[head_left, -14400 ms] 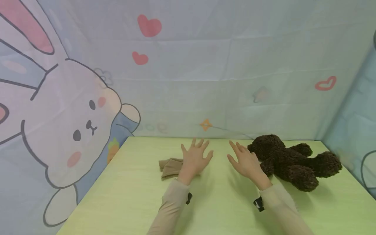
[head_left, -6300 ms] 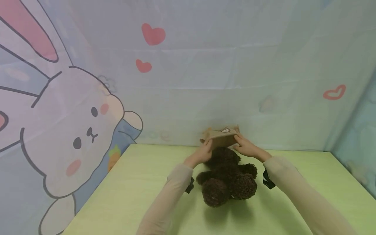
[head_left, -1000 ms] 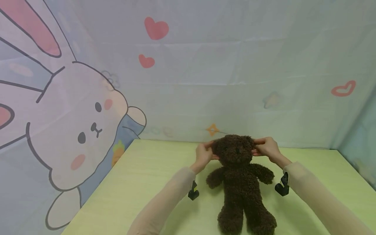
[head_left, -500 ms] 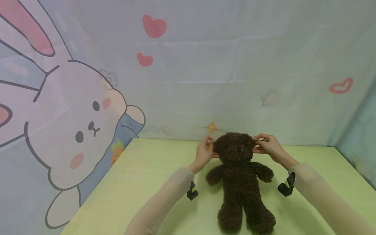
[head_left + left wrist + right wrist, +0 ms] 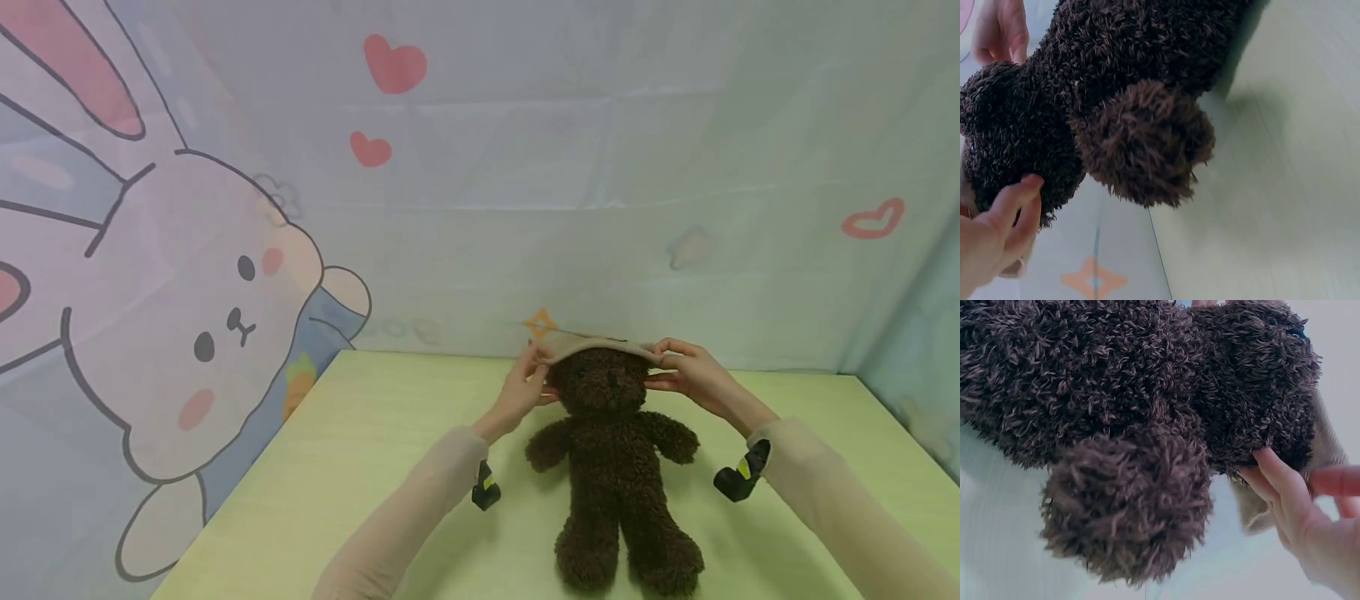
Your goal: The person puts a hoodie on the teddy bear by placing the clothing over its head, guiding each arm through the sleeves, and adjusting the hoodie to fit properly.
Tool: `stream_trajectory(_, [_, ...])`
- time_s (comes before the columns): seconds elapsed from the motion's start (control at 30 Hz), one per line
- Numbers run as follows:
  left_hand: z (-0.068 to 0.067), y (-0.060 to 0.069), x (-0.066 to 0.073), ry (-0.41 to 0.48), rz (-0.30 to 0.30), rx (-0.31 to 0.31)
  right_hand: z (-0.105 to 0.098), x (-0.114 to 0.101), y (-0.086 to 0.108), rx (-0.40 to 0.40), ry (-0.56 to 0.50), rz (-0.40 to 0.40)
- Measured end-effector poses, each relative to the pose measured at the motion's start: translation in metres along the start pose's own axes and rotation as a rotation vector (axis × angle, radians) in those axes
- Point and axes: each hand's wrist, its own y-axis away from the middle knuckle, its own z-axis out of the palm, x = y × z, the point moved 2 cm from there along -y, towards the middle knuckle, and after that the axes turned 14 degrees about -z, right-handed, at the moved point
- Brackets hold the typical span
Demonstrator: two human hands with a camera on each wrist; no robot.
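Beige cloth [image 5: 583, 343]: now arches over the top of the bear's head, where half a second ago only fur showed.
Brown teddy bear [image 5: 617, 467]: shaggy, curly plush, on the pale green surface [image 5: 337, 450], face showing, arms spread, legs towards the person.
Left hand [image 5: 519, 387]: pinches the cloth's edge beside the head.
Right hand [image 5: 693, 377]: pinches the opposite edge, lower fingers reaching under to the fur.
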Motion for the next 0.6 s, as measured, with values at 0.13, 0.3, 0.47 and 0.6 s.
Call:
stream_trajectory(0.13, [-0.001,0.000,-0.002,-0.096,0.052,-0.030,-0.001,-0.001,0.003,-0.080,0.001,-0.046])
stream_trajectory(0.3, [0.002,0.000,-0.001,-0.389,0.206,0.046,0.003,-0.002,0.006,-0.117,0.158,-0.112])
stream_trajectory(0.47, [0.004,0.003,0.002,-0.489,0.296,0.041,0.009,-0.005,0.008,-0.187,0.355,-0.205])
stream_trajectory(0.6, [-0.003,0.013,0.006,-0.390,0.309,-0.135,0.007,-0.004,0.016,-0.266,0.322,-0.232])
